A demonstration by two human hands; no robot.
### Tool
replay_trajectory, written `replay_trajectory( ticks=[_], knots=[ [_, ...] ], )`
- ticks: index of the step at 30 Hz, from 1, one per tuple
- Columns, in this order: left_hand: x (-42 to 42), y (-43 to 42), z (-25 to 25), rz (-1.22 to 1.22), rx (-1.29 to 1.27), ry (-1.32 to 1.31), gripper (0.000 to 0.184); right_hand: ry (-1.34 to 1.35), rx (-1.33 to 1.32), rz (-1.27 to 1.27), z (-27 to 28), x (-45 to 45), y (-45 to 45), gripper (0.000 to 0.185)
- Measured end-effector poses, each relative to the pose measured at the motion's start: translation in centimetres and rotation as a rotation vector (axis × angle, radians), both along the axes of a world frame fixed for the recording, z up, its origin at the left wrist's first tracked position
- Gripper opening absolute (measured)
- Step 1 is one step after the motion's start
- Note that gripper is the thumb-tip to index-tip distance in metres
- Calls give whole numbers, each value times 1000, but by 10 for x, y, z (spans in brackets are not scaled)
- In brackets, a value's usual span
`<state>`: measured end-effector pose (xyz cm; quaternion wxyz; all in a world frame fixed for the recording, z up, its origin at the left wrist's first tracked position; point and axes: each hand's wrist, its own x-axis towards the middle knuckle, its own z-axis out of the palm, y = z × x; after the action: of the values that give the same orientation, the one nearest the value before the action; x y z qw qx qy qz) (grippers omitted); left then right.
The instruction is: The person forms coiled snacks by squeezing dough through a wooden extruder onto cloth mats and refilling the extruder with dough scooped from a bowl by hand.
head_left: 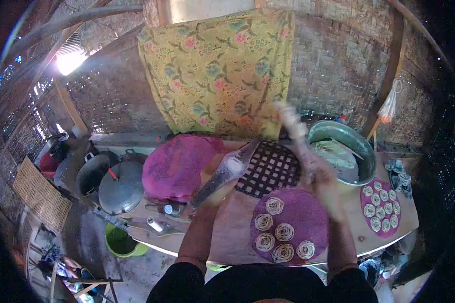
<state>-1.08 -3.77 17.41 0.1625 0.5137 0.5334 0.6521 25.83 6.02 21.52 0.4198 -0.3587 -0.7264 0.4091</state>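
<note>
My left hand (216, 194), partly hidden and blurred, is closed on a long dark tool (230, 169) with a whitish patch at its middle. My right hand (324, 183), smeared by motion, grips a pale, elongated object (296, 129) that slants up to the left. Below and between my hands, a round purple mat (306, 219) bears several pale, coiled strand nests at its left and lower parts. Just beyond this mat lies a black lattice piece (269, 169). A stack of purple mats (179, 164) sits left of the dark tool.
A metal basin (367, 151) holding a pale mass in a plastic bag stands at the back right. Near it, another purple mat (370, 222) carries coiled nests. Dark pans (120, 187) and a green bucket (117, 242) are at left. A yellow floral cloth (212, 70) hangs behind.
</note>
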Motion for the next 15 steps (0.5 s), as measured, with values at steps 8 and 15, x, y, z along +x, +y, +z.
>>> replay_trajectory(
  ticks=[8,15],
  knots=[
    [-82,-55,13,120,143,-601,23,-1227,200,-635,-100,148,184,37],
    [-41,-10,32,-704,592,-1245,14,238,-713,519,-51,-56,-20,60]
  ],
)
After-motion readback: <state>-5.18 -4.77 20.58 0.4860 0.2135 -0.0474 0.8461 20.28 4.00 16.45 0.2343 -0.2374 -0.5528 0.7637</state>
